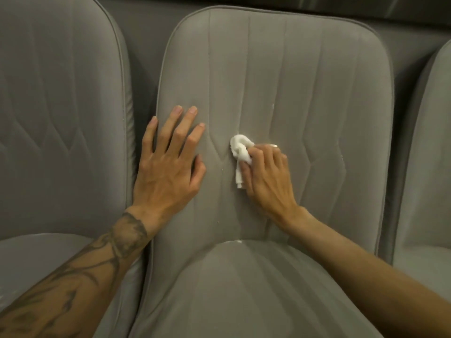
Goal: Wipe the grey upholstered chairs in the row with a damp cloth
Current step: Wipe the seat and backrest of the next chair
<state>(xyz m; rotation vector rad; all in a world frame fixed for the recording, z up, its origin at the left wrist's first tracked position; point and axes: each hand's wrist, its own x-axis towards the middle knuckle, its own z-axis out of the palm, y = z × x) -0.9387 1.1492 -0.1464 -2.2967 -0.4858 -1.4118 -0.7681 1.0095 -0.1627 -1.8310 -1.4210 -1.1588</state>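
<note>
Right hand (267, 178): curled closed round a small white cloth (240, 152), knuckles up, pressing it against the backrest of the middle chair (305, 81).
Left hand (168, 162): spread wide and flat on the same backrest, fingers fanned toward 12 o'clock, holding nothing; the little finger lies over the piped left edge.
Cloth: crumpled and bunched, sticking out of the right fist toward 10 o'clock, with a short twisted tail hanging down at 6 o'clock beside the thumb.
Cloth relative to hands: touching the right fingers; at 3 o'clock from the left hand, near it but apart, a stitched seam running between them.
Cloth on chair: roughly mid-height on the backrest, a little left of centre, on the zigzag part of the quilting lines.
Middle chair: grey upholstery with vertical stitched channels; small pale flecks show along a seam at 1 o'clock from the cloth and at the crease where back meets seat.
Left forearm (80, 272): bare, tattooed, entering from 7 o'clock.
Right forearm (366, 267): bare, entering from 5 o'clock across the seat cushion (244, 296).
Neighbouring chairs: a matching grey chair at 9 o'clock (61, 118), another partly in view at 3 o'clock (429, 167).
</note>
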